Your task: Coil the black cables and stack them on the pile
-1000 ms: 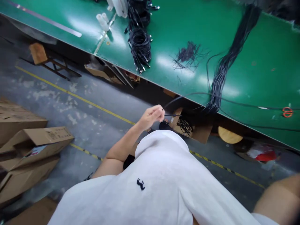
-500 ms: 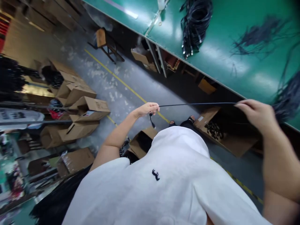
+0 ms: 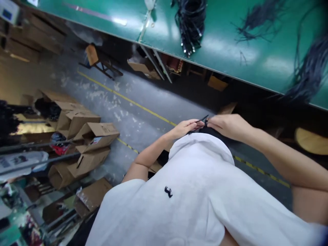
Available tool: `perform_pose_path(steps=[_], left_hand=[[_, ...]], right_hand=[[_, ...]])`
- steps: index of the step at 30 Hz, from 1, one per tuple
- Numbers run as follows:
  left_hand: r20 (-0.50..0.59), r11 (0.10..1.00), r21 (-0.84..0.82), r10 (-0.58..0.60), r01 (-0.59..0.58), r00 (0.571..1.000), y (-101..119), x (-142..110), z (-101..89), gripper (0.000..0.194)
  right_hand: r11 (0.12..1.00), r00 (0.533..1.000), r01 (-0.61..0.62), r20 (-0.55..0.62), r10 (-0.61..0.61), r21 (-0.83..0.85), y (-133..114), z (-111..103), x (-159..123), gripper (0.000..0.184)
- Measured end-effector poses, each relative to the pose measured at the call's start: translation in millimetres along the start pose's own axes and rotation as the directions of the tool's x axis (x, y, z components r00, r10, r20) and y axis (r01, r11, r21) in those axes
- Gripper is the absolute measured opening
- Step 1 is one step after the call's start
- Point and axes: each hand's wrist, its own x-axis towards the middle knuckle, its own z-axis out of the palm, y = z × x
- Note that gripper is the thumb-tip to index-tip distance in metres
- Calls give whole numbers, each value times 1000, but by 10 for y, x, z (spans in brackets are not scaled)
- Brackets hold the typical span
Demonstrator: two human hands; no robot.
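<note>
My left hand (image 3: 185,128) is closed on a thin black cable (image 3: 203,119), part of which sticks out beyond the fingertips. Close beside it, in front of my waist, my right hand (image 3: 228,125) pinches a dark part of the same cable. The fingertips of both hands almost meet. Much of the cable is hidden by the fingers and against dark trousers, so its ends cannot be made out.
Beyond my hands stands a green worktable (image 3: 225,65) with a coiled bundle of black cables (image 3: 191,24) and loose dark strands (image 3: 311,70). Open cardboard boxes (image 3: 96,133) are stacked at left. A wooden stool (image 3: 92,54) stands on the grey floor (image 3: 133,89).
My right hand has come in from the right to meet my left, which moved slightly right. The cable, stretched straight between them before, is now gathered at the hands. The view has shifted.
</note>
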Motion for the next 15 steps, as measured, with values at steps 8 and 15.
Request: perform_pose_path(steps=[8, 15], left_hand=[[114, 978, -109, -168, 180, 979, 314, -3, 163, 40], [-86, 965, -200, -190, 170, 978, 694, -44, 70, 30]], right_hand=[[972, 987, -88, -110, 114, 216, 535, -203, 159, 37], [815, 953, -134, -154, 262, 563, 1166, -153, 198, 40]])
